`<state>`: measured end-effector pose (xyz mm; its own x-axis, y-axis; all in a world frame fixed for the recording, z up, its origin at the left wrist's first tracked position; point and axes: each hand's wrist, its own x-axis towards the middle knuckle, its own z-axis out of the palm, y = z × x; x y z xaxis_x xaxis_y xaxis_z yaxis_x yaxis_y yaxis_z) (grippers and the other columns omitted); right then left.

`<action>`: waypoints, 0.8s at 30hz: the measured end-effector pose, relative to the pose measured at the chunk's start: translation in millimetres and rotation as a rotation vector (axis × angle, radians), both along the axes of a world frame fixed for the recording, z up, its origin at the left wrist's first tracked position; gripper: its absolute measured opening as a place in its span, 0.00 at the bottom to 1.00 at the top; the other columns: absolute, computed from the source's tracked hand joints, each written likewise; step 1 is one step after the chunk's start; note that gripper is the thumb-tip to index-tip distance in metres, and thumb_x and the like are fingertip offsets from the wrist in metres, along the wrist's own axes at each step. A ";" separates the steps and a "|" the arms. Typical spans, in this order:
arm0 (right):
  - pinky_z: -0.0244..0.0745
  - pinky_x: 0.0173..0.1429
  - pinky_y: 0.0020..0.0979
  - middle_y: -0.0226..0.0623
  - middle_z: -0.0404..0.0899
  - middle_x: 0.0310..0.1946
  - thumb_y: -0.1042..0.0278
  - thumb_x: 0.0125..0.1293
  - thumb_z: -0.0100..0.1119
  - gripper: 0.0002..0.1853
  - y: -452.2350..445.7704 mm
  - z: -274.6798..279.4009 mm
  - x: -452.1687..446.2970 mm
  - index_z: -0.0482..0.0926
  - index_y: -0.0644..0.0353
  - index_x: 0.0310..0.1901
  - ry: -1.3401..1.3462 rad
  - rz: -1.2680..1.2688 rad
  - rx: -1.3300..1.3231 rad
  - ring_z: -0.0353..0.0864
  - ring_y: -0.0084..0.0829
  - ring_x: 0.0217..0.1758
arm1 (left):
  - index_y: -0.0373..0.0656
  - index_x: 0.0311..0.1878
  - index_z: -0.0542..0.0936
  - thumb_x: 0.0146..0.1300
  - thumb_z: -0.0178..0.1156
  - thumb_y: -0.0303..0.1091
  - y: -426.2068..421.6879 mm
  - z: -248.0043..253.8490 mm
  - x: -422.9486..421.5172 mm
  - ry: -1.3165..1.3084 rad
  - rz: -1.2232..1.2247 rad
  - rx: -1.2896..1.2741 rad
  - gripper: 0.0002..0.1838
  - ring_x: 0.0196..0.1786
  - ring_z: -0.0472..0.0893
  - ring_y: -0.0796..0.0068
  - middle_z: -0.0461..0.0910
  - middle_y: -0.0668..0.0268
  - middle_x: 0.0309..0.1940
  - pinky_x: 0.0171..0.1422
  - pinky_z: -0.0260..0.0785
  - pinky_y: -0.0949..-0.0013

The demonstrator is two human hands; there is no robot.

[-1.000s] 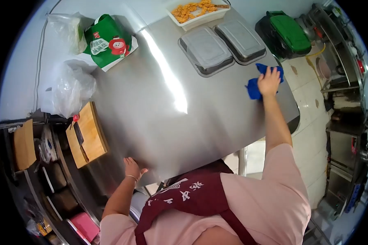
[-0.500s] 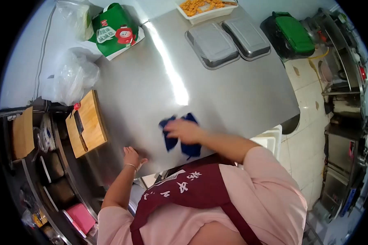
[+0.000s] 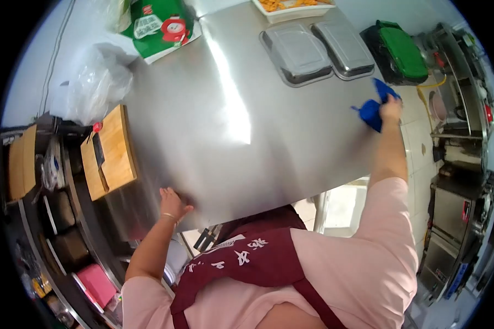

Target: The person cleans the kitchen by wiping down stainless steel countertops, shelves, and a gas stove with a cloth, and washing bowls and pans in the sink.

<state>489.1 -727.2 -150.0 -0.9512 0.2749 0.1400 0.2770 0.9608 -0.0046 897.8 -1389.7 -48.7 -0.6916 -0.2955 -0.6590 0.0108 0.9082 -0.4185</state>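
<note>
A blue cloth [image 3: 371, 114] is bunched under my right hand [image 3: 391, 108], at the right edge of the stainless steel table [image 3: 291, 159]. My fingers close over the cloth, and part of it sticks out toward the green-lidded bin. My left hand [image 3: 174, 204] rests on the table's near edge at the left, fingers laid out and holding nothing. Nearest to it is a wooden cutting board [image 3: 118, 153], on which a knife [image 3: 100, 156] lies.
Two upside-down metal trays [image 3: 299, 52] sit at the back right, near a white tub [image 3: 296, 13] of orange food. A green bag [image 3: 162, 27] and a clear plastic bag [image 3: 99, 88] stand at the left. Beyond the right edge is a green-lidded bin [image 3: 403, 50].
My right hand has swept the blue cloth from the near middle of the table out to its right edge. My left hand stays at the near edge. The view has shifted slightly.
</note>
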 end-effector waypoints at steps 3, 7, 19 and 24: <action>0.72 0.52 0.44 0.54 0.77 0.45 0.68 0.54 0.54 0.30 126.1 -25.9 14.6 0.64 0.58 0.62 -0.140 -0.062 -0.018 0.77 0.52 0.48 | 0.24 0.54 0.70 0.46 0.62 0.65 8.0 17.8 -11.9 0.095 0.094 0.122 0.48 0.63 0.62 0.47 0.69 0.46 0.54 0.73 0.41 0.54; 0.69 0.57 0.37 0.53 0.76 0.50 0.64 0.57 0.56 0.28 227.1 32.3 86.1 0.67 0.65 0.59 -0.205 -0.122 -0.318 0.76 0.45 0.52 | 0.28 0.52 0.73 0.43 0.67 0.61 -3.8 1.7 -3.4 0.109 0.223 0.169 0.44 0.68 0.55 0.47 0.68 0.49 0.55 0.69 0.55 0.59; 0.63 0.50 0.61 0.38 0.63 0.62 0.47 0.62 0.53 0.31 117.5 130.7 308.9 0.61 0.52 0.63 -0.602 -0.484 -0.867 0.60 0.44 0.65 | 0.36 0.58 0.67 0.51 0.65 0.49 7.8 7.4 70.4 0.684 0.296 0.295 0.35 0.70 0.54 0.51 0.66 0.50 0.60 0.70 0.51 0.57; 0.67 0.56 0.44 0.36 0.71 0.54 0.47 0.61 0.56 0.28 -2.9 182.4 339.9 0.69 0.56 0.57 -0.544 -0.100 -1.169 0.67 0.33 0.59 | 0.40 0.55 0.70 0.53 0.59 0.38 31.8 -2.2 183.4 1.086 0.281 0.699 0.26 0.66 0.58 0.50 0.66 0.52 0.58 0.69 0.53 0.55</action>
<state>829.1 -730.1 32.4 -0.7783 0.0434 -0.6264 0.5782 0.4383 -0.6881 1081.2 -1357.9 -50.9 -0.9326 -0.3413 0.1170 -0.2537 0.8510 0.4599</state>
